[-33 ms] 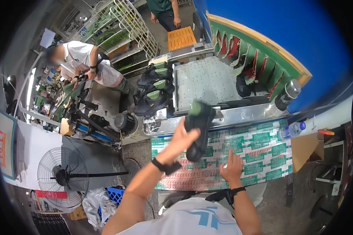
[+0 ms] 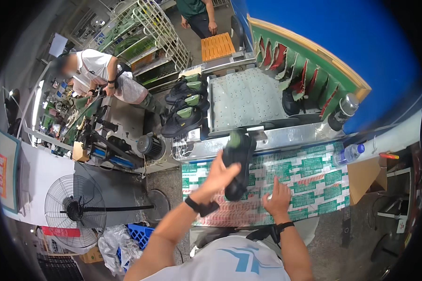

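My left hand (image 2: pixel 222 175) is closed around the side of a black shoe (image 2: pixel 239 168) with a green lining or filling at its opening. The shoe hangs above the table covering (image 2: pixel 319 180) printed in green, white and red, its toe toward me. To the right, my right hand (image 2: pixel 277 200) is low over the same covering, one finger stretched forward and the others curled. A small pale glint shows by its thumb; I cannot tell what it is. Several similar black shoes (image 2: pixel 185 119) stand in a row at the metal bench's left end.
Behind the table is a metal bench with a pale perforated tray (image 2: pixel 244 100). A green rack (image 2: pixel 314 70) holds red and green pieces. A clear bottle (image 2: pixel 349 154) lies at right beside a cardboard box (image 2: pixel 368 180). A fan (image 2: pixel 75 210) stands left. Two other people are farther off.
My left hand has brought the shoe slightly down toward me and turned it a little more upright. My right hand has hardly moved.
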Available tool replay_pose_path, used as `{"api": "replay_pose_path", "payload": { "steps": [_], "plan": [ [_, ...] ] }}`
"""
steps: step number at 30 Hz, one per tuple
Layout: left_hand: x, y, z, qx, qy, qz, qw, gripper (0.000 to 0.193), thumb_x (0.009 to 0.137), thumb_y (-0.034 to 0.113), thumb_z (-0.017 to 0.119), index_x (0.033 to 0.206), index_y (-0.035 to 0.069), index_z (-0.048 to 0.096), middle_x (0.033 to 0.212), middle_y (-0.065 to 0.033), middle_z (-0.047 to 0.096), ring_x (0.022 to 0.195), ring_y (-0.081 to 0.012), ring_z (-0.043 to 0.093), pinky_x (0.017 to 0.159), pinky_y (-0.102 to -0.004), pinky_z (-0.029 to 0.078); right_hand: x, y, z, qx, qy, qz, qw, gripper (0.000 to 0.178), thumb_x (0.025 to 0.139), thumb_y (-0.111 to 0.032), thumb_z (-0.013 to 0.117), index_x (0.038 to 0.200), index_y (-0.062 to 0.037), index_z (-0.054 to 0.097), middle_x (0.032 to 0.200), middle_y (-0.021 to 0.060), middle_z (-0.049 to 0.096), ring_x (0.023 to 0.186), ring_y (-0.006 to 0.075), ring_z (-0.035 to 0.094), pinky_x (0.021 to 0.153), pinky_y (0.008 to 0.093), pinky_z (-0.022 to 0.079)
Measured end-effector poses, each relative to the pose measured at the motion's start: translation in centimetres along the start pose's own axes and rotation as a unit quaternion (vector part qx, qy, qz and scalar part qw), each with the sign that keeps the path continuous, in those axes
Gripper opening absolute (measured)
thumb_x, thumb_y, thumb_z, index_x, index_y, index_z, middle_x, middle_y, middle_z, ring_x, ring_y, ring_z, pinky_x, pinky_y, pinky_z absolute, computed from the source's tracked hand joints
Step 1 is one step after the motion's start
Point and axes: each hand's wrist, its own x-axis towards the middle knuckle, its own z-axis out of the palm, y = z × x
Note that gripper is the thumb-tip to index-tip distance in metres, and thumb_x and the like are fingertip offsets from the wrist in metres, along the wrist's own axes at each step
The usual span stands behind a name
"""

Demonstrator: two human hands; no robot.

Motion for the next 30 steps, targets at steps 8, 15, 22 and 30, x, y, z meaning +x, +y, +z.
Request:
{"api": "replay_pose_path", "payload": {
  "steps": [8,15,22,30],
  "plan": [
    [-13.4,-10.4,5.1,0.264,0.04,0.047,0.962,0.073,0.094,0.03,0.086,0.146,-0.01,0.055,0.127,-0.0352,0.071,0.12,-0.0507,0.071,0.104,-0.0545,0.057,-1.8,0.3,-0.9,0.029,-0.013,0.022,0.999,0.087,0.084,-0.027,0.076,0.163,0.0008,0.052,0.118,0.0203,0.067,0.106,0.0421,0.064,0.097,0.0538,0.052],
    [-10.9,-9.3,3.6,0.263,0.031,-0.061,0.962,0.044,0.094,0.029,0.088,0.118,-0.002,0.067,0.093,-0.0205,0.075,0.084,-0.0396,0.075,0.077,-0.0503,0.057,-3.3,-1.1,-3.3,0.215,0.012,0.202,0.955,0.077,0.092,-0.016,0.074,0.163,0.0024,0.052,0.119,0.0193,0.07,0.112,0.0382,0.067,0.102,0.0484,0.054],
    [-11.3,-13.9,0.5,-0.109,-0.014,-0.169,0.98,0.007,0.105,0.009,0.078,0.106,0.006,0.072,0.09,-0.0007,0.075,0.08,-0.0096,0.069,0.073,-0.0301,0.057,-5.2,-7.5,-9.4,0.329,-0.098,0.18,0.922,0.071,0.091,-0.011,0.074,0.159,0.0032,0.057,0.112,0.0161,0.07,0.108,0.0317,0.069,0.1,0.0421,0.055],
    [-6.8,-14.5,-2.5,0.056,0.023,-0.01,0.998,0.011,0.101,0.011,0.071,0.097,0.002,0.073,0.086,-0.0023,0.074,0.08,-0.0144,0.068,0.074,-0.033,0.055,-2.9,-10.9,-7.7,0.157,-0.138,-0.054,0.976,0.076,0.088,-0.018,0.078,0.157,0.0043,0.057,0.111,0.0177,0.068,0.103,0.0385,0.067,0.093,0.0494,0.055]
  ]
}}
